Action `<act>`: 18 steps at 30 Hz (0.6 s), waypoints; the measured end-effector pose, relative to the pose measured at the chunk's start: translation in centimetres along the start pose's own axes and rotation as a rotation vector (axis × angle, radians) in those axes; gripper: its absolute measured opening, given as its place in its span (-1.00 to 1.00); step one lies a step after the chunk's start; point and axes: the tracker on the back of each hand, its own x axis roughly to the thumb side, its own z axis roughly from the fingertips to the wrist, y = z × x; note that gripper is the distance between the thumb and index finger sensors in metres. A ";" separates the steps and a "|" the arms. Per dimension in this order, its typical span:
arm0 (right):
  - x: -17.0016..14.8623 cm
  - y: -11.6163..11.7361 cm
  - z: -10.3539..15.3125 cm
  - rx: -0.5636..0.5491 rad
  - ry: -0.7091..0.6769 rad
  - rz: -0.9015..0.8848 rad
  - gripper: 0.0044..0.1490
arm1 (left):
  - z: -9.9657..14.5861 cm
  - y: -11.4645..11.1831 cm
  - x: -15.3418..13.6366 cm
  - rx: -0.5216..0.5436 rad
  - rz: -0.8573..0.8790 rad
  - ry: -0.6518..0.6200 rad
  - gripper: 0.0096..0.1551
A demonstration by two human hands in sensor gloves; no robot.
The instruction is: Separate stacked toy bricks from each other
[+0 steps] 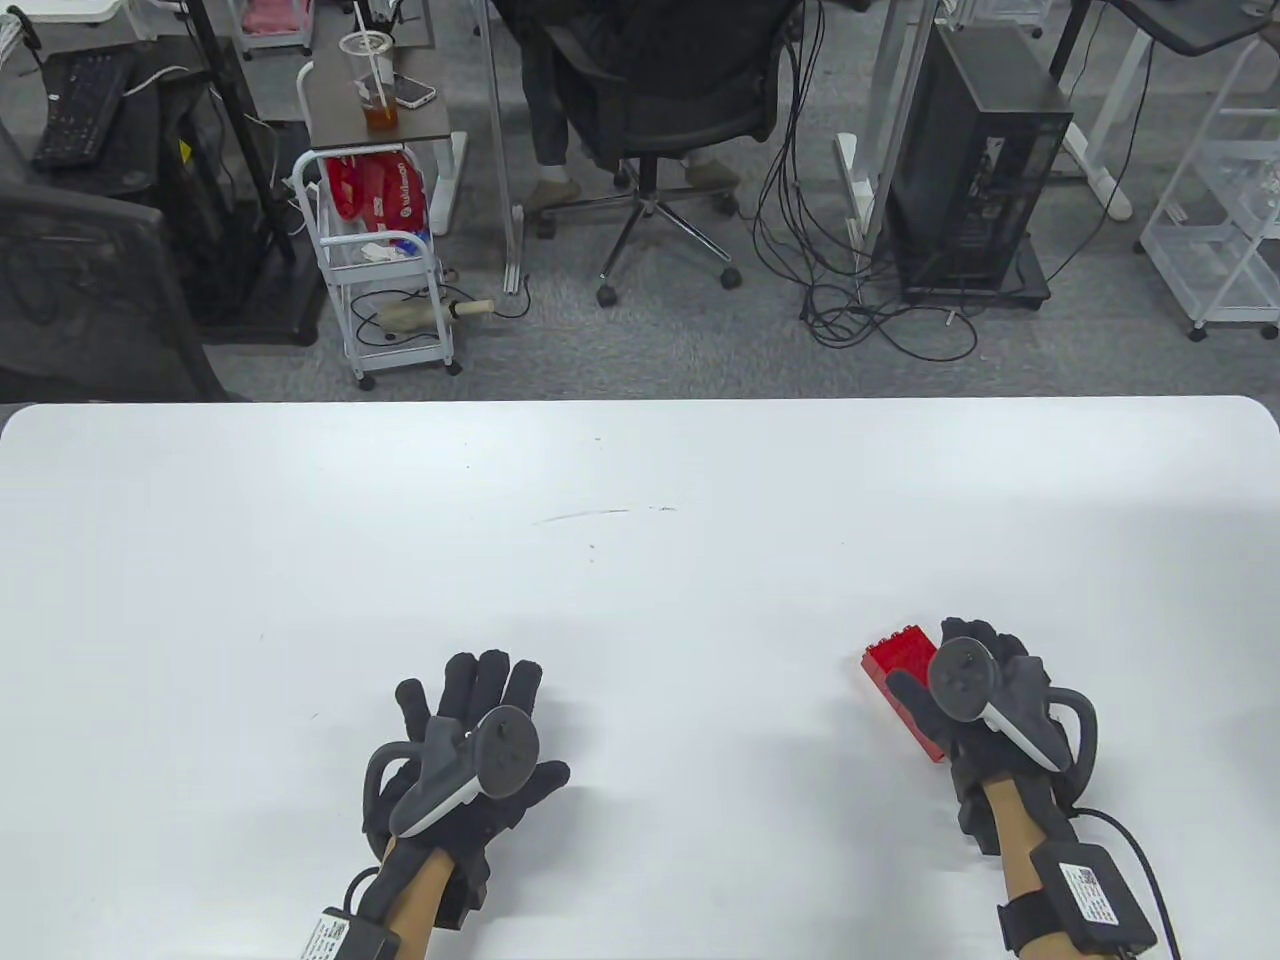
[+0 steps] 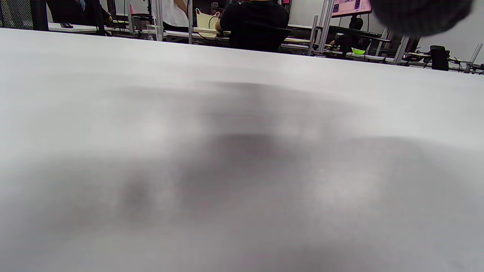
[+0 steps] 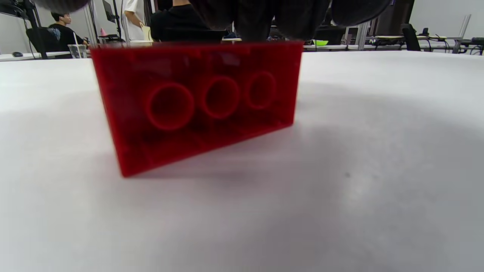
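Note:
A red toy brick block [image 1: 897,664] lies on its side on the white table [image 1: 600,560] at the front right. My right hand [image 1: 938,662] is over it, with the thumb on its left face and the fingers over its top; it grips the block. In the right wrist view the block's hollow underside [image 3: 196,105] faces the camera and my fingers [image 3: 264,17] press on its upper edge. Whether it is one brick or a stack is hidden. My left hand [image 1: 482,706] rests flat on the table at the front left, fingers spread and empty; one fingertip [image 2: 419,15] shows in the left wrist view.
The table's far edge [image 1: 640,402] borders an office floor with a chair [image 1: 660,120], a cart [image 1: 385,270] and a computer tower [image 1: 975,160]. Bare white tabletop [image 2: 242,151] lies between and beyond the hands.

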 end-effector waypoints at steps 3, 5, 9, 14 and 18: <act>-0.1 0.5 -0.3 0.034 0.016 0.004 0.14 | 0.0 0.1 -0.1 -0.001 0.003 0.000 0.23; -0.1 0.8 -0.4 0.060 0.027 0.001 0.11 | 0.0 0.1 -0.1 -0.001 0.008 0.000 0.23; -0.1 0.8 -0.5 0.105 0.036 -0.054 0.07 | 0.0 0.1 -0.2 -0.010 0.012 0.001 0.23; 0.6 0.3 -0.3 0.067 0.039 -0.033 0.06 | 0.0 -0.1 0.0 -0.042 0.002 0.012 0.23; 1.5 -0.2 -0.1 0.034 0.040 0.022 0.14 | 0.0 -0.1 0.1 -0.043 -0.003 0.009 0.23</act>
